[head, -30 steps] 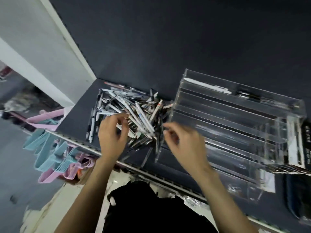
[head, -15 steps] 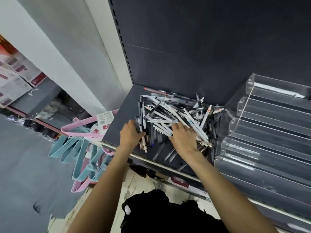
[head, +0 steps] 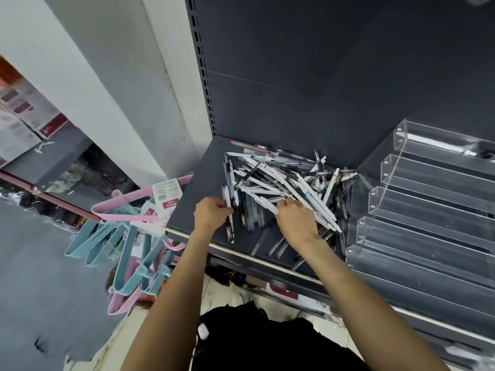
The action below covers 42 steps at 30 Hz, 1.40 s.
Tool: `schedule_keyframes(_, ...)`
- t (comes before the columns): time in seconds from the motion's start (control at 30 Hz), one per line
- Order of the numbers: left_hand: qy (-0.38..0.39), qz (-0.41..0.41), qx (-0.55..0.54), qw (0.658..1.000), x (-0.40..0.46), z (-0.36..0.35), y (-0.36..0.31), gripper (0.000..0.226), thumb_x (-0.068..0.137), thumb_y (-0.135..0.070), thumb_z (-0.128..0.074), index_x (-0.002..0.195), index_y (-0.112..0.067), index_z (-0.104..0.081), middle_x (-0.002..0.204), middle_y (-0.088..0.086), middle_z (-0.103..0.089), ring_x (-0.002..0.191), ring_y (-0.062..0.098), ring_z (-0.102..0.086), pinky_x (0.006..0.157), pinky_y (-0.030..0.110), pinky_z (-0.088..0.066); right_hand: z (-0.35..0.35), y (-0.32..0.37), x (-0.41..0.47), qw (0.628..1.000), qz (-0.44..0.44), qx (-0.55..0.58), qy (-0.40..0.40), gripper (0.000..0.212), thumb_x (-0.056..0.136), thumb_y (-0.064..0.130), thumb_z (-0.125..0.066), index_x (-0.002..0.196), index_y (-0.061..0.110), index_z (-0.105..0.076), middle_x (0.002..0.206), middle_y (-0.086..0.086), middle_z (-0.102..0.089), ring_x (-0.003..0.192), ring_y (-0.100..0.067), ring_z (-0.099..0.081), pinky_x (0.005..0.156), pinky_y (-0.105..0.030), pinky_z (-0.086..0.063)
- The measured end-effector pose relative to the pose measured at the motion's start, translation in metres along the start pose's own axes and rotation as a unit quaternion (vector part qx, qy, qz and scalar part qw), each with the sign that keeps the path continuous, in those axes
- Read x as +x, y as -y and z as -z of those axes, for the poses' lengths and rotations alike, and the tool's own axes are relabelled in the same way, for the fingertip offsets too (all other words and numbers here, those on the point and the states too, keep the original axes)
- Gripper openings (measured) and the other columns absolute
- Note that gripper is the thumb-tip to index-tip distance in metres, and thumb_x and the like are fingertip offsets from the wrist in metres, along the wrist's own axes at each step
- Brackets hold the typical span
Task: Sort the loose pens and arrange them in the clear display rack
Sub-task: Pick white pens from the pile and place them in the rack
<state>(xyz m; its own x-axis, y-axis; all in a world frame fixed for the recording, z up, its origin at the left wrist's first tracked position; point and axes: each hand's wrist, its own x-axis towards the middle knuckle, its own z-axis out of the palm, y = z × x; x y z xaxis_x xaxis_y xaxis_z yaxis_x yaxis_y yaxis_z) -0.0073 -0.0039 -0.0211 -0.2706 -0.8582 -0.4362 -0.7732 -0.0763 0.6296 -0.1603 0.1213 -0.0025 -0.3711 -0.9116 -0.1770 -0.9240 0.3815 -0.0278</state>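
I see the main risk at the shelf (head: 203, 178) edge: several pens lie close to its front lip, and a careless sweep through the pen pile (head: 289, 180) could roll them off onto the floor; the tangle may also drag extras along. My left hand (head: 211, 214) pinches a small bunch of white pens at the pile's left side. My right hand (head: 296, 223) rests on the pile's near side, fingers curled around a white pen. The clear display rack (head: 428, 210) stands just right of the pile, nearly unfilled.
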Motion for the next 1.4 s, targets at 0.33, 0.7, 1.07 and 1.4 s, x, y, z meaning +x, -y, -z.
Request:
schedule_keyframes(0.33, 0.060, -0.023, -0.393, 0.917, -0.056, 0.007, -0.016, 0.011, 0.097, -0.015, -0.054, 0.101, -0.008, -0.062, 0.105, 0.004, -0.071, 0.099, 0.016, -0.067, 0.087, 0.029, -0.053, 0.040, -0.022, -0.012, 0.935, -0.052, 0.351, -0.016, 0.014, 0.094, 0.025, -0.057, 0.101, 0.014, -0.061, 0.086, 0.001, -0.065, 0.075, -0.018, -0.062, 0.072, -0.030, -0.052)
schedule_keyframes(0.7, 0.146, -0.085, -0.406, 0.898, -0.104, -0.034, -0.068, 0.022, 0.097, -0.021, -0.054, 0.115, -0.014, -0.063, 0.108, 0.013, -0.068, 0.101, 0.022, -0.066, 0.087, 0.037, -0.056, 0.072, -0.039, -0.037, 0.818, -0.055, 0.572, 0.032, 0.024, 0.081, 0.024, -0.074, 0.096, 0.006, -0.068, 0.084, -0.004, -0.071, 0.069, -0.020, -0.067, 0.054, -0.020, -0.054)
schedule_keyframes(1.07, 0.240, 0.037, -0.569, 0.786, -0.109, -0.064, -0.080, 0.034, 0.101, -0.017, -0.042, 0.133, -0.009, -0.051, 0.126, 0.012, -0.063, 0.120, 0.024, -0.058, 0.106, 0.046, -0.042, 0.074, -0.054, -0.043, 0.863, -0.057, 0.503, 0.012, 0.016, 0.076, 0.021, -0.079, 0.080, 0.020, -0.063, 0.071, 0.000, -0.060, 0.042, -0.001, -0.057, 0.043, -0.011, -0.043)
schedule_keyframes(1.4, 0.274, 0.008, -0.572, 0.773, -0.112, -0.067, -0.083, 0.040, 0.095, 0.001, -0.048, 0.132, -0.014, -0.048, 0.120, 0.011, -0.066, 0.107, 0.025, -0.066, 0.085, 0.040, -0.057, 0.078, -0.067, -0.031, 0.927, -0.043, 0.372, 0.028, 0.027, 0.077, 0.037, -0.076, 0.099, 0.025, -0.066, 0.073, 0.015, -0.070, 0.054, 0.003, -0.065, 0.077, -0.022, -0.050)
